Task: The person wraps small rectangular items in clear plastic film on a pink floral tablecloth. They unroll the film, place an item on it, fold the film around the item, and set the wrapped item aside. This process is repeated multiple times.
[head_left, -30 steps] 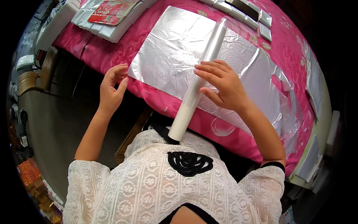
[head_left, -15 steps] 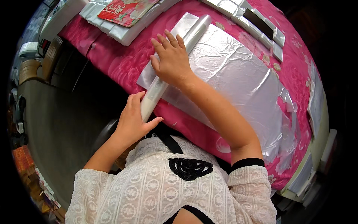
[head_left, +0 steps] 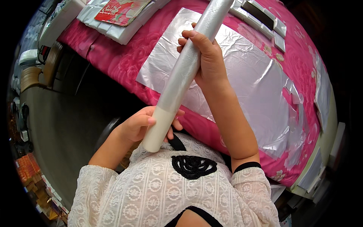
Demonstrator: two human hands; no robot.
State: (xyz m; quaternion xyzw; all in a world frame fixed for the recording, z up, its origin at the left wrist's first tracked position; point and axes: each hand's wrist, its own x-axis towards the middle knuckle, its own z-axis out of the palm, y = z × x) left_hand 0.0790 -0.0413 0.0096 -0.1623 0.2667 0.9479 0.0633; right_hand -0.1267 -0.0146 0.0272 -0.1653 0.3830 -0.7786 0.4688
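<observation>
A long roll of shiny translucent film (head_left: pixel 183 72) is held up at a slant over the table, its pale end toward my body and its far end passing the upper edge of the view. My right hand (head_left: pixel 210 56) is wrapped round its upper half, thumb across the front and fingertips showing on the left side. Near the pale end, my left hand (head_left: pixel 140 123) supports the roll, with its thumb at the left side and other fingers coming out behind on the right. Beneath lies a flat, wrinkled silvery sheet (head_left: pixel 242 87), torn along its right edge.
A pink flowered cloth (head_left: pixel 113 68) covers the table. White packets (head_left: pixel 126 32) with a red printed card (head_left: pixel 120 11) on top stand at the upper left. More white packets (head_left: pixel 251 22) and a dark flat object (head_left: pixel 258 14) sit far right. A wooden chair (head_left: pixel 32 77) is at left.
The roll has been lifted off the sheet and brought nearer to me. My right hand went from lying flat on it to gripping it; my left hand now reaches round its lower end.
</observation>
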